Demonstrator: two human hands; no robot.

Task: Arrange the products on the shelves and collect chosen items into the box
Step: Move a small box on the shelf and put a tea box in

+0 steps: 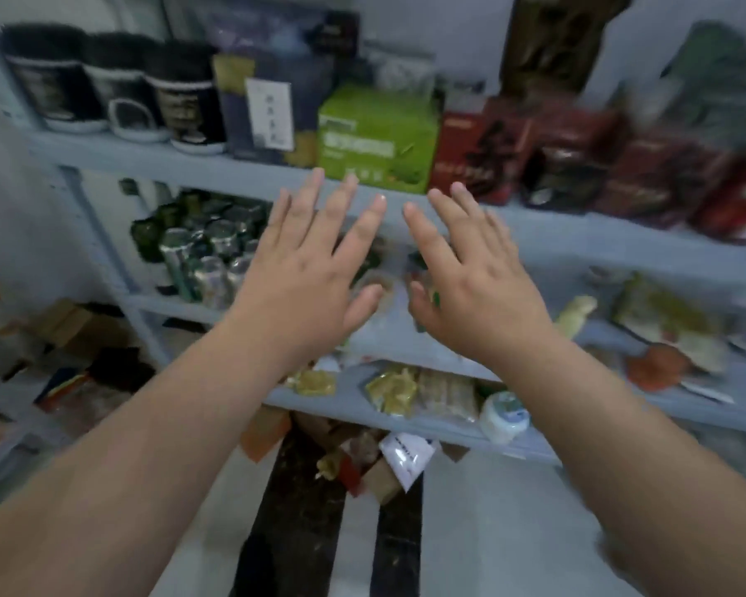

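Both arms reach out in front of a pale blue shelf rack (242, 172). My left hand (306, 269) and my right hand (474, 277) are held flat, backs up, fingers spread, holding nothing, side by side and apart. They hover in front of the middle shelf, hiding the packets behind them. On the upper shelf stand a green box (375, 140), a dark blue box (268, 109), red boxes (578, 165) and black-and-white mugs (121, 92). Silver cans (207, 256) crowd the middle shelf at the left. The view is blurred.
Yellow snack packets (393, 389) and a white round tub (502, 415) lie on the lower shelf. More flat packets (664, 329) sit at the right. On the floor below lie cardboard pieces and a white packet (405, 458). A cardboard box (70, 325) sits low at the left.
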